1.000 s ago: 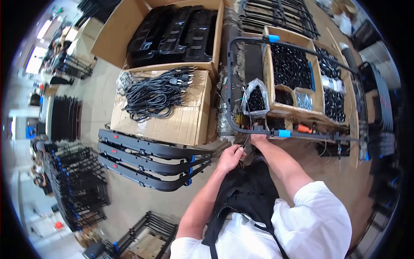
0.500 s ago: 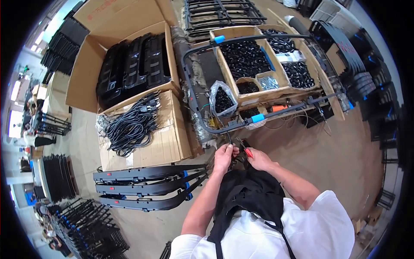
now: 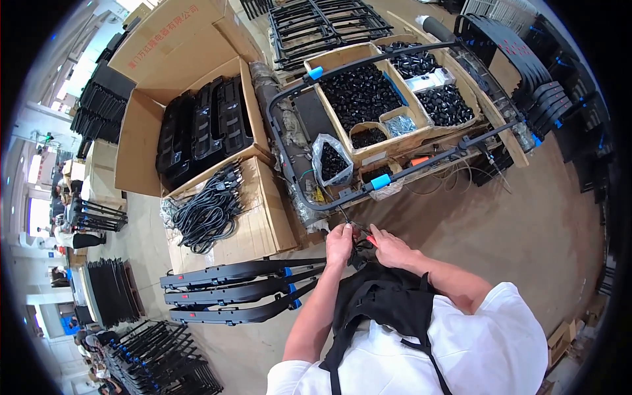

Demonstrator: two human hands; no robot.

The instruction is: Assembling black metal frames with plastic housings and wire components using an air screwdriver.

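Observation:
A thin black cable (image 3: 343,213) hangs from the near corner of a large black tubular frame (image 3: 320,207). My left hand (image 3: 339,244) pinches this cable just below the frame. Beside it, my right hand (image 3: 394,249) is closed around a red-handled hand tool (image 3: 372,240), which looks like pliers or cutters. The tool's dark tip points toward my left fingers, close to the cable. Whether the jaws touch it cannot be made out. Dark strands show beneath the hands, against my black apron (image 3: 388,296).
Beyond the frame stands a wooden compartment box (image 3: 359,155) with black parts and screws. A clear bag (image 3: 332,161) of black parts sits beside it. At left are a bundle of black cables (image 3: 207,214), a cardboard box (image 3: 135,141) with black housings, and several curved black bars (image 3: 230,289).
The whole view has shifted slightly. My right hand and the red-handled tool have come nearer to my left hand, which keeps its pinch on the cable.

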